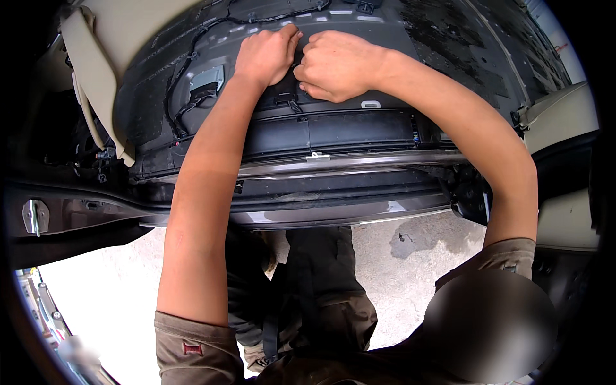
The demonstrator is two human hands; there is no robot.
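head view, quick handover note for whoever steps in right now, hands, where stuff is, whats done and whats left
Left hand: palm down on the dark floor panel, fingers curled at a spot in the middle; what they grip is hidden.
Right hand: fisted right beside the left at the same spot, touching or nearly so.
Things: a black wire harness runs along the panel to the left, past a small metal bracket. A black clip sits just below the hands. The door sill lies nearer the person.
Done: panel is stripped bare, wiring exposed.
Left: whatever both hands work on is not yet free or seated; I cannot tell which.
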